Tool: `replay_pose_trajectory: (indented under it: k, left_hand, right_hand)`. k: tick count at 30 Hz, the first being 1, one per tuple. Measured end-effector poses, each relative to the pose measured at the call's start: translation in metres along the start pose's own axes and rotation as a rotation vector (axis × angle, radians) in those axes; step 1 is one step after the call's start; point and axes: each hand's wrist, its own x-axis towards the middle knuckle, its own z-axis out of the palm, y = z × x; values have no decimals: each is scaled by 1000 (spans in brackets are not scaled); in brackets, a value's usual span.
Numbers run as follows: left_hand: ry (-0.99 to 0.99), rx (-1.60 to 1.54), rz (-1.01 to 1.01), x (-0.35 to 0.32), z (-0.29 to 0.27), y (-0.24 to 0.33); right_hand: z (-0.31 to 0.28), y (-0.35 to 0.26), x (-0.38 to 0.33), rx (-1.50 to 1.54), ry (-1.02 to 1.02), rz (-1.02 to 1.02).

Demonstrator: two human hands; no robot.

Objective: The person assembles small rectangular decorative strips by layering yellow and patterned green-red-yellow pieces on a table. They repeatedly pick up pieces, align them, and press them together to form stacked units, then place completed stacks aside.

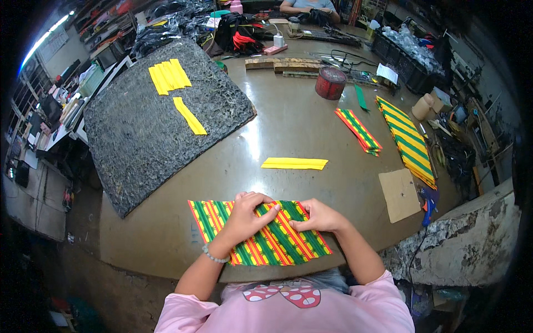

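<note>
A striped fabric piece (pixel 277 244) in green, red and yellow lies flat at the near edge of the brown table (pixel 277 122). My left hand (pixel 247 216) presses on its middle, fingers curled over the upper edge. My right hand (pixel 319 217) pinches the same upper edge just to the right. A folded yellow strip (pixel 294 163) lies a little beyond both hands.
A dark textured mat (pixel 139 144) at the left carries several yellow strips (pixel 169 76) and one separate yellow strip (pixel 190 116). More striped fabric (pixel 358 130) and a longer striped stack (pixel 408 141) lie at the right, with a cardboard piece (pixel 400 194), a glue gun (pixel 428 202) and a red tin (pixel 331 82). Another person (pixel 308 5) sits at the far end.
</note>
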Motion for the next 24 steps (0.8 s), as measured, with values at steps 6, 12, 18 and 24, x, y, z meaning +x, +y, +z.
replay_pose_trajectory:
  k: [6, 12, 18, 24]
  left_hand:
    - [25, 33, 16, 2, 0, 1]
    - [-55, -94, -160, 4, -5, 9]
    - [-201, -59, -66, 6, -22, 2]
    - [-152, -100, -176, 12, -34, -10]
  right_hand:
    - [1, -2, 2, 76, 1, -34]
    - [-3, 0, 4, 114, 28, 49]
    - [-5, -1, 5, 162, 56, 33]
    - [-15, 6, 11, 202, 170, -75]
